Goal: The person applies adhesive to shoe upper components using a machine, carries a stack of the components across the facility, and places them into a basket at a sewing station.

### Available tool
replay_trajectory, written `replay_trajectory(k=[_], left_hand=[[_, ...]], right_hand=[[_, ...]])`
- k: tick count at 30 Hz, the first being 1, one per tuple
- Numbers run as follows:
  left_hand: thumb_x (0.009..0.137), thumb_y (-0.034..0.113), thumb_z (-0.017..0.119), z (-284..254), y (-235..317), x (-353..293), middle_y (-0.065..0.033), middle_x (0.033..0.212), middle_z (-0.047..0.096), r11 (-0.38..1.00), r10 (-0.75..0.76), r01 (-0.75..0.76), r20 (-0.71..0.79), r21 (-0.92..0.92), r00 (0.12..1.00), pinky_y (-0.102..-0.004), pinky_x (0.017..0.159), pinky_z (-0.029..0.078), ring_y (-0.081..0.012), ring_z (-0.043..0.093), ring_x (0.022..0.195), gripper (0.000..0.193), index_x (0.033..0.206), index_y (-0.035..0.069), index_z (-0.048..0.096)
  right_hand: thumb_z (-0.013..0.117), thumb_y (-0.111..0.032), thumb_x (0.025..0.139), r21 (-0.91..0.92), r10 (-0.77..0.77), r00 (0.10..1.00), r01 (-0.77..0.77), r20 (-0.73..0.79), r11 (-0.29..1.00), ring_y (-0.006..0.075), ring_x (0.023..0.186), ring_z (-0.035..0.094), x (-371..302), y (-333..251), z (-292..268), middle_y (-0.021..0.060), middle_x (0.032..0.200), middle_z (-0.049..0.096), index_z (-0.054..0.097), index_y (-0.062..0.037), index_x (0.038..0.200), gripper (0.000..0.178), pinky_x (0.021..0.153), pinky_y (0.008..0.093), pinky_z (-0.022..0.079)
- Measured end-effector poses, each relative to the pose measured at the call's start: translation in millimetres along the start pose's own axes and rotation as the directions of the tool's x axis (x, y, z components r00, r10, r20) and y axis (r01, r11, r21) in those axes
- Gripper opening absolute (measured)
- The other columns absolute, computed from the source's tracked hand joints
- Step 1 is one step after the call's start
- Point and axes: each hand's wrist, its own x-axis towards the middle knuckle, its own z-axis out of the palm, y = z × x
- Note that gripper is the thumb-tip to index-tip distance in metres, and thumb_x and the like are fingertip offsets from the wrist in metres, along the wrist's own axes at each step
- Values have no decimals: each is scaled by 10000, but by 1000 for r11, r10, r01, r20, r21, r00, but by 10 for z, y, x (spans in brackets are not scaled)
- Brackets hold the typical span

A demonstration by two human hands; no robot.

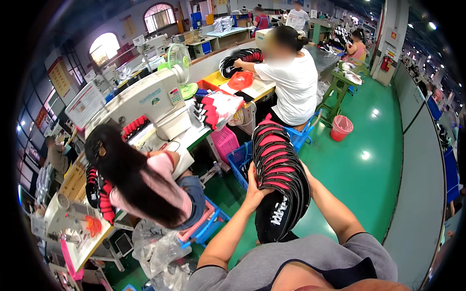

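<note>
A long nested stack of black and red shoe uppers point(279, 167) is held in front of my chest, its far end tipped away from me. My left hand point(254, 190) grips its left side, thumb lying across the near pieces. On the opposite side my right hand point(307, 175) presses against the stack, with most of its fingers hidden behind it. White printing shows on the nearest black upper. Beyond the far end, a blue plastic crate point(238, 167) stands on the floor.
At left, a long-haired worker point(145, 179) sits on a blue stool point(206, 228) beside a sewing machine point(150, 99). Another worker in white point(296, 87) handles uppers at a bench ahead. A pink basket point(224, 143), red bin point(341, 127) and grey partition point(412, 136) stand around; plastic bags point(158, 245) lie lower left.
</note>
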Motion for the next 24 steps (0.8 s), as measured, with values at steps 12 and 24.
replay_trajectory(k=[12, 24], left_hand=[[621, -42, 711, -1086, -192, 3111, -152, 1305, 454, 970, -97, 153, -277, 188, 956, -329, 999, 368, -247, 490, 1164, 1136, 1469, 63, -38], [586, -54, 688, -2588, -243, 5511, -139, 1168, 525, 987, -61, 95, -248, 127, 967, -323, 925, 434, -240, 551, 1035, 989, 1412, 43, 154]], right_hand=[[325, -583, 940, 69, 51, 944, -78, 326, 995, 234, 997, 618, 3629, -1439, -278, 107, 1171, 618, 519, -73, 1276, 642, 921, 381, 493], [269, -672, 900, -254, -28, 982, 76, 188, 964, 187, 1054, 594, 6004, -2377, 151, 80, 1204, 608, 491, -73, 1314, 761, 941, 316, 454]])
